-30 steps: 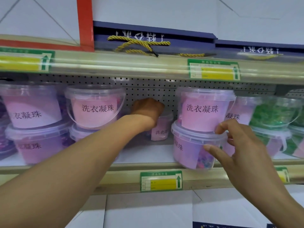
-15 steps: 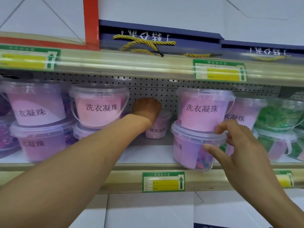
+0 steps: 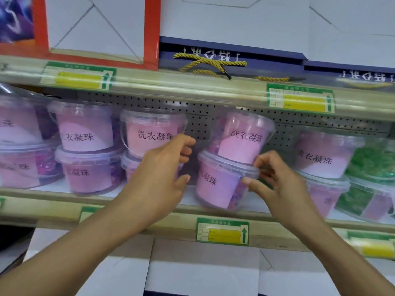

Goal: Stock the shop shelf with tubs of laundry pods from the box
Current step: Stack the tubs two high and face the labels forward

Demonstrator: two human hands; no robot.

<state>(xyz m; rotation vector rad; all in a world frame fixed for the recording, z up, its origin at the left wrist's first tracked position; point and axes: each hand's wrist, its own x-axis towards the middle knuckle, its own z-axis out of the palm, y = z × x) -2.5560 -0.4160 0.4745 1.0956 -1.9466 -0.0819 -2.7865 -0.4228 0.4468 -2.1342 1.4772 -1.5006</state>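
Both hands are up at the shelf [image 3: 192,210], working on a two-high stack of pink tubs near the middle. The right hand [image 3: 284,184] pinches the rim of the lower tub [image 3: 215,184], thumb under the lid edge and fingers curled over the far side of it. That tub sits at the front of the shelf board, tipped a little, and the upper tub [image 3: 241,137] standing on its lid leans to the right. The left hand [image 3: 158,178] is just left of the stack, fingers loosely curled and slightly apart; its fingertips lie in front of a neighbouring tub [image 3: 149,133], but whether they touch it or grip anything cannot be told. More pink tubs stand two-high further left, and another pink stack [image 3: 320,159] stands to the right, with green tubs [image 3: 372,161] beyond that. A green and yellow price tag [image 3: 222,231] is fixed to the shelf edge below the hands. On the shelf above, a yellow cord [image 3: 209,63] lies against a dark blue box [image 3: 267,60].
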